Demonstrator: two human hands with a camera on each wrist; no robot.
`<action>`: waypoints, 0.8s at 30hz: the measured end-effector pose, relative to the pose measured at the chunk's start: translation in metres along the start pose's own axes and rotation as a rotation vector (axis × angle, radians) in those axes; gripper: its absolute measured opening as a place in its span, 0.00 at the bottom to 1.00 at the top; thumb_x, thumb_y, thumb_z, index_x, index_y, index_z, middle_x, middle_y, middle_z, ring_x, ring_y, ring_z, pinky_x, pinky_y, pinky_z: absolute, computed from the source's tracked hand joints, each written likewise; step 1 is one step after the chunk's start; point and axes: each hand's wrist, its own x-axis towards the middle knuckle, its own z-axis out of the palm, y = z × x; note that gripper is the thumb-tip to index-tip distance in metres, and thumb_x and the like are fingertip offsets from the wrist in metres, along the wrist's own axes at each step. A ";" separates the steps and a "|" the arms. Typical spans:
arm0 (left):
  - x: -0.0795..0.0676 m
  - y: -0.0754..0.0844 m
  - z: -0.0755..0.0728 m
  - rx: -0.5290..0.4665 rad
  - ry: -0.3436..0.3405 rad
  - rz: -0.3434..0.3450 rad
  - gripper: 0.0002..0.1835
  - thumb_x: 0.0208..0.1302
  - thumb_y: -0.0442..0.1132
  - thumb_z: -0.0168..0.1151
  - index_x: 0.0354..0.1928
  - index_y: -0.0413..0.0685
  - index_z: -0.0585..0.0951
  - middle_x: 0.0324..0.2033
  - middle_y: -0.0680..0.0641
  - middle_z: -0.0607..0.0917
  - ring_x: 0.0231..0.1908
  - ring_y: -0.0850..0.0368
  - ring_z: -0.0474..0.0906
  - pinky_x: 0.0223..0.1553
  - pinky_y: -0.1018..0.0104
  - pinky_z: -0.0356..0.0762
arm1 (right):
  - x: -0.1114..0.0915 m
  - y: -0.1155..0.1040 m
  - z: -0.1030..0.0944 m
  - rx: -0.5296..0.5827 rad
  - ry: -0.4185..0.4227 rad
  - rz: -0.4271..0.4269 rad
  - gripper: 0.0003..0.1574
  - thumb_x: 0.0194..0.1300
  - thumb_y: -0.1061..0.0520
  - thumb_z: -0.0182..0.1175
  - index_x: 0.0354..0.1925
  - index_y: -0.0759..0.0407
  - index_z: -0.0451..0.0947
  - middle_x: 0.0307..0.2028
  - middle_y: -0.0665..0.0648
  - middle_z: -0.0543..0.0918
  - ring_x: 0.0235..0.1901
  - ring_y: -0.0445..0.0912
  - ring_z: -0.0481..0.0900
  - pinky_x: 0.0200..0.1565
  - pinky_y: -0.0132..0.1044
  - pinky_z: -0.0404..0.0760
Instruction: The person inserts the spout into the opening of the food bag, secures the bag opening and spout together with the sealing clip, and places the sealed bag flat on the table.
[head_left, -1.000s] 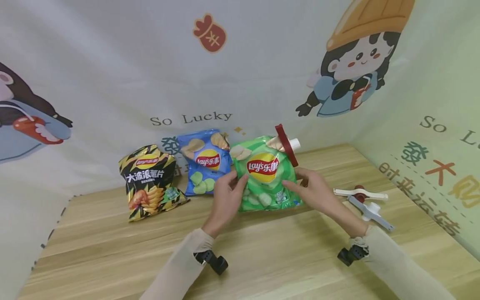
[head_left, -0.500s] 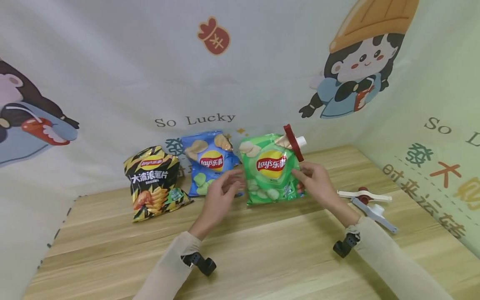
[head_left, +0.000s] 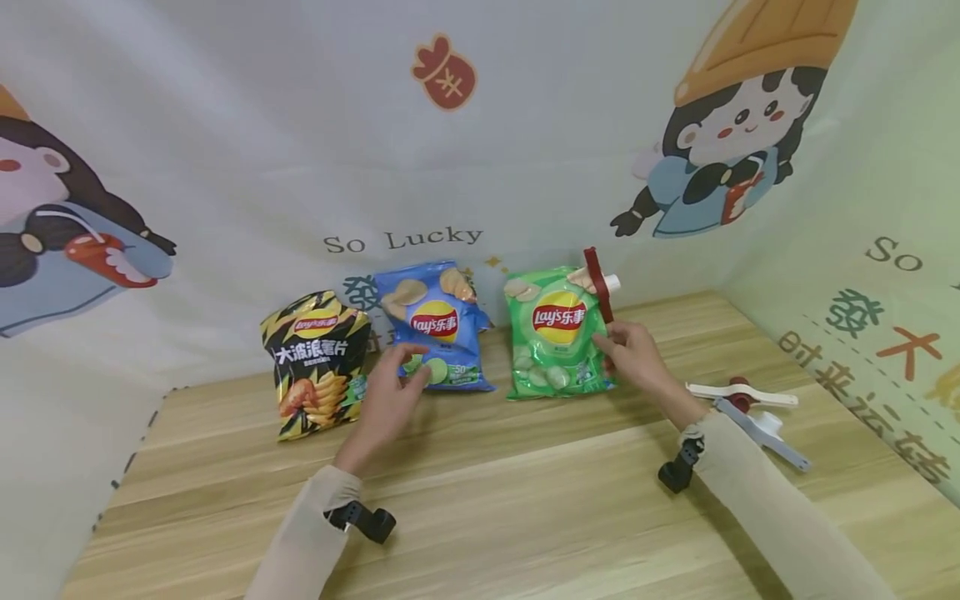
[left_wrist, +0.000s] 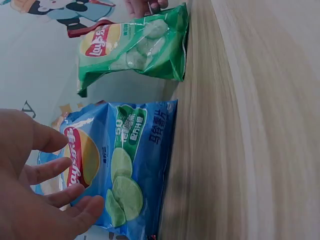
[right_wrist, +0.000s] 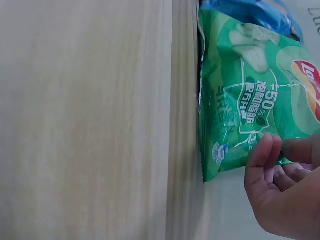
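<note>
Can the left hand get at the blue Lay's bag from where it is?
Likely yes. The left hand holds nothing and is close in front of the blue Lay's bag, with nothing seen between them. The right hand is at the green Lay's bag, out of the way.

In the head view, we wear long sleeves in pale cream-beige: the left sleeve (head_left: pixel 296 542) enters at about seven o'clock, the right sleeve (head_left: pixel 783 508) at about five. Beyond them, our left hand (head_left: pixel 386 396) and right hand (head_left: pixel 637 360) are bare. Around each sleeve end we wear a black band, the left strap (head_left: pixel 340 515) and the right strap (head_left: pixel 692 451). Each carries a small black camera with a stubby, rounded housing: the left camera (head_left: pixel 378 526) juts toward four o'clock from its strap, the right camera (head_left: pixel 675 477) toward seven. Our right cuff (head_left: pixel 697 430) bunches into small folds.
</note>
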 end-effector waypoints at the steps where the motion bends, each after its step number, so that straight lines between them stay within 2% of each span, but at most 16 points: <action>1: 0.000 -0.002 0.000 0.024 -0.018 0.013 0.18 0.70 0.33 0.57 0.59 0.35 0.75 0.59 0.36 0.75 0.61 0.38 0.69 0.58 0.44 0.71 | 0.001 0.001 0.000 -0.006 -0.002 0.012 0.15 0.75 0.63 0.52 0.48 0.77 0.74 0.28 0.61 0.78 0.21 0.43 0.74 0.26 0.34 0.80; 5: -0.002 -0.008 0.002 0.098 -0.143 0.057 0.23 0.71 0.35 0.57 0.64 0.33 0.70 0.64 0.32 0.69 0.66 0.36 0.64 0.65 0.41 0.62 | 0.005 0.004 -0.001 -0.009 -0.012 0.057 0.15 0.75 0.63 0.51 0.50 0.77 0.73 0.28 0.59 0.78 0.22 0.44 0.74 0.26 0.35 0.80; 8: -0.006 -0.010 0.005 0.147 -0.252 0.066 0.27 0.71 0.37 0.58 0.67 0.33 0.67 0.67 0.30 0.64 0.69 0.34 0.59 0.68 0.39 0.57 | 0.008 0.003 -0.002 -0.035 -0.004 0.070 0.17 0.74 0.63 0.51 0.53 0.77 0.71 0.27 0.60 0.78 0.21 0.45 0.75 0.25 0.36 0.80; 10: -0.008 -0.010 0.007 0.182 -0.292 0.068 0.28 0.72 0.37 0.58 0.69 0.34 0.66 0.69 0.29 0.62 0.70 0.32 0.57 0.69 0.39 0.56 | 0.009 0.003 -0.002 -0.068 0.007 0.072 0.19 0.74 0.62 0.51 0.55 0.77 0.70 0.28 0.62 0.79 0.20 0.46 0.75 0.24 0.36 0.79; 20: -0.014 -0.007 0.010 0.285 -0.337 0.070 0.28 0.73 0.39 0.57 0.70 0.34 0.65 0.70 0.28 0.60 0.71 0.32 0.55 0.69 0.38 0.55 | 0.003 -0.004 -0.002 -0.204 0.036 0.068 0.25 0.73 0.61 0.51 0.61 0.78 0.68 0.45 0.73 0.80 0.27 0.49 0.82 0.29 0.36 0.82; 24: -0.016 -0.005 0.009 0.304 -0.356 0.066 0.29 0.72 0.39 0.58 0.70 0.36 0.65 0.71 0.28 0.58 0.72 0.32 0.53 0.69 0.37 0.54 | -0.004 -0.012 0.003 -0.289 0.103 0.001 0.24 0.72 0.60 0.52 0.60 0.75 0.70 0.51 0.73 0.79 0.35 0.54 0.83 0.34 0.38 0.82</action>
